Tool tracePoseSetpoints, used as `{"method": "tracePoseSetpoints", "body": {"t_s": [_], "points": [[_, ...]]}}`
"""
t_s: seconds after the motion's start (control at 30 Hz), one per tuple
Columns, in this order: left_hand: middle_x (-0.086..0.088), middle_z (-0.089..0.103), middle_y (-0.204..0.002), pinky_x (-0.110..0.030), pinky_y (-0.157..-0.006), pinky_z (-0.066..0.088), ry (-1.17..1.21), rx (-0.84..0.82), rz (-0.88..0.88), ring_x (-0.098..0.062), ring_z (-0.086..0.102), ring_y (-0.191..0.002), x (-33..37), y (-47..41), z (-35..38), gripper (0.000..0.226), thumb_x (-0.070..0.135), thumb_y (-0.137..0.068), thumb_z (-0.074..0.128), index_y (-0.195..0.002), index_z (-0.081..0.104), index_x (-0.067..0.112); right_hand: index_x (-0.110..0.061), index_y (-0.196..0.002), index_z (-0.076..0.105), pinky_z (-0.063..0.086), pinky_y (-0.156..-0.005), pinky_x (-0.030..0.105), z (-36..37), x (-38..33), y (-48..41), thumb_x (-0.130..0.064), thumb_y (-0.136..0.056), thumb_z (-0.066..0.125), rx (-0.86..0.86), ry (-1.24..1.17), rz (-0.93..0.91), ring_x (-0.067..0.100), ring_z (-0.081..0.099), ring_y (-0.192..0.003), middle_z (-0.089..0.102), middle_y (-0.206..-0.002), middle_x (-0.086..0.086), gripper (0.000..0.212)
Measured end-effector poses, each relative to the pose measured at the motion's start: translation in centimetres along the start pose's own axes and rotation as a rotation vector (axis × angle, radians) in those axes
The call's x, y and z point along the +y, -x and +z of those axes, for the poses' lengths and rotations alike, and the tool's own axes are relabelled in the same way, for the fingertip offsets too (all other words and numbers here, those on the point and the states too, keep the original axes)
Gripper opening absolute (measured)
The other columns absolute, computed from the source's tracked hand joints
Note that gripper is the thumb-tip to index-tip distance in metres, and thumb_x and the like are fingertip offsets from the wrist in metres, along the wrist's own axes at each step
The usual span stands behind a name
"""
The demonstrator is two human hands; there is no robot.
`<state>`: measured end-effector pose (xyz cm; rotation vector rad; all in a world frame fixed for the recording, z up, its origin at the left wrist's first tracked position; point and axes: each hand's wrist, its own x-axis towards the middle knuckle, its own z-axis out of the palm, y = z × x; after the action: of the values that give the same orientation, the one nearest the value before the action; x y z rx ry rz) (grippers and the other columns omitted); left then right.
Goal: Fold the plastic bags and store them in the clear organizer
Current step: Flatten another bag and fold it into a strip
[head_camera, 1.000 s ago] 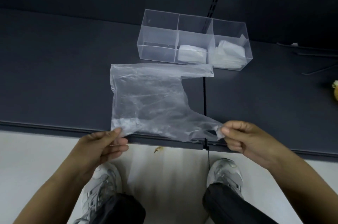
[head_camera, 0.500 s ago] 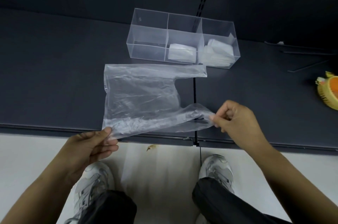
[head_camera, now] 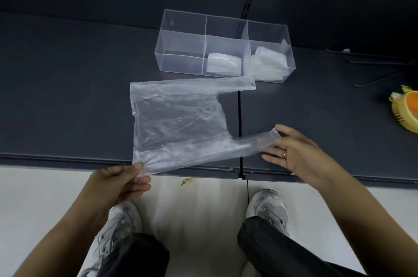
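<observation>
Dark matte tabletop (head_camera: 67, 95) fills the upper half of the view, built from two panels whose seam runs away from you between your hands. Your left hand (head_camera: 117, 184) pinches the near corner of the clear crinkled plastic carrier bag (head_camera: 178, 122) between thumb and curled fingers, holding that corner just over the table's front edge. Your right hand (head_camera: 298, 154) is spread wide with straight fingers and grips nothing. The bag's near handle strip ends against its fingertips, though the exact contact is hard to read through the film. A thin ring (head_camera: 285, 153) shows on one finger.

Beyond both hands, touching the end of the bag's far handle, sits the clear rectangular three-compartment organizer (head_camera: 178, 63). A white folded bag (head_camera: 224, 65) lies in its middle section, and a stack of folded bags (head_camera: 269, 61) lies in the section on your right hand's side.

Far out past your right hand, an orange-and-yellow bristly object (head_camera: 407, 111) is cut off by the frame edge. Your dark trouser legs (head_camera: 135, 254) run out of the bottom.
</observation>
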<state>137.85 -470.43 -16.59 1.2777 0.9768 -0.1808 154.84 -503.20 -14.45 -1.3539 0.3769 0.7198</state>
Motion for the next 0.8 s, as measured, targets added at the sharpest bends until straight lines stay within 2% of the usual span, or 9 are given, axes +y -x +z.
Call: {"method": "tracePoseSetpoints", "body": {"t_s": [0.1,0.2,0.27,0.4,0.47,0.53,0.63,0.7,0.8], "points": [[-0.018,0.074,-0.084,-0.024,-0.055,0.057,-0.012,0.014,0.006,-0.030,0.073,-0.076,-0.2,-0.1,-0.1,0.035,0.031,-0.074,0.072,-0.093,0.071,0.002,-0.011,-0.122,0.054,0.058,-0.070,0.033,-0.3,0.0,-0.4,-0.024,-0.078,0.072,0.052,0.104,-0.032,0.022,0.071,-0.092,0.067,-0.111,0.013,0.049],[-0.017,0.074,-0.081,-0.025,-0.055,0.057,-0.013,0.045,0.004,-0.030,0.073,-0.075,-0.5,-0.2,-0.2,0.028,0.029,-0.079,0.072,-0.087,0.072,0.002,-0.008,-0.103,0.064,0.052,-0.053,0.019,0.4,0.9,-0.7,-0.006,-0.083,0.071,0.258,0.431,-0.219,0.011,0.068,-0.062,0.072,-0.071,0.004,0.021],[-0.016,0.073,-0.076,-0.028,-0.056,0.057,-0.031,0.070,0.001,-0.030,0.073,-0.070,-0.8,-0.1,-0.4,0.024,0.026,-0.080,0.073,-0.079,0.072,0.002,-0.010,-0.090,0.066,0.049,-0.048,0.017,-0.1,1.4,-0.7,-0.003,-0.084,0.069,0.375,0.575,-0.301,0.009,0.064,-0.052,0.070,-0.063,0.001,0.010],[-0.014,0.069,-0.062,-0.032,-0.057,0.059,-0.207,0.121,0.045,-0.027,0.070,-0.058,-1.0,0.6,-1.0,0.020,0.017,-0.087,0.070,-0.073,0.070,0.003,-0.019,-0.091,0.062,0.045,-0.055,0.026,-0.8,1.2,0.7,-0.019,-0.085,0.070,0.529,1.017,-0.293,0.012,0.061,-0.060,0.069,-0.078,-0.001,0.010],[-0.005,0.069,-0.058,-0.035,-0.063,0.055,-0.514,0.236,0.231,-0.021,0.068,-0.055,-0.4,0.7,-1.1,0.025,0.023,-0.089,0.067,-0.067,0.068,0.011,-0.014,-0.112,0.059,0.045,-0.069,0.033,-0.3,1.1,1.3,-0.024,-0.084,0.071,0.591,1.233,-0.330,0.022,0.058,-0.081,0.061,-0.099,0.007,0.032],[0.002,0.068,-0.065,-0.031,-0.063,0.047,-0.791,0.391,0.547,-0.020,0.065,-0.062,1.0,0.5,-0.1,0.022,0.024,-0.091,0.063,-0.070,0.064,0.016,-0.007,-0.121,0.057,0.043,-0.089,0.043,1.8,0.4,1.2,-0.015,-0.082,0.070,0.650,1.313,-0.587,0.036,0.052,-0.104,0.052,-0.118,0.019,0.042],[-0.011,0.064,-0.111,-0.030,-0.088,0.044,-0.893,0.379,0.938,-0.028,0.060,-0.102,3.4,-1.2,3.2,0.021,0.012,-0.097,0.051,-0.111,0.066,0.005,-0.003,-0.130,0.054,0.030,-0.108,0.038,8.2,-0.8,-0.4,-0.011,-0.088,0.061,0.336,1.354,-0.866,0.035,0.044,-0.126,0.048,-0.136,0.020,0.044],[-0.018,0.044,-0.145,-0.035,-0.115,0.025,-0.961,0.279,0.958,-0.030,0.038,-0.136,4.8,-3.4,5.6,0.041,0.017,-0.102,0.040,-0.138,0.046,-0.001,-0.006,-0.141,0.043,0.019,-0.117,0.037,13.2,-0.3,-2.5,-0.019,-0.096,0.051,-0.002,1.445,-0.926,0.029,0.032,-0.139,0.039,-0.149,0.014,0.047],[-0.011,0.004,-0.161,-0.036,-0.120,-0.006,-1.218,0.231,0.839,-0.022,-0.001,-0.149,5.5,-7.5,6.5,0.058,0.034,-0.104,0.022,-0.152,0.011,0.004,-0.015,-0.151,0.025,0.005,-0.120,0.038,17.4,1.7,-6.5,-0.032,-0.102,0.036,-0.234,1.612,-0.931,0.020,0.012,-0.147,0.021,-0.159,0.005,0.053]]}}
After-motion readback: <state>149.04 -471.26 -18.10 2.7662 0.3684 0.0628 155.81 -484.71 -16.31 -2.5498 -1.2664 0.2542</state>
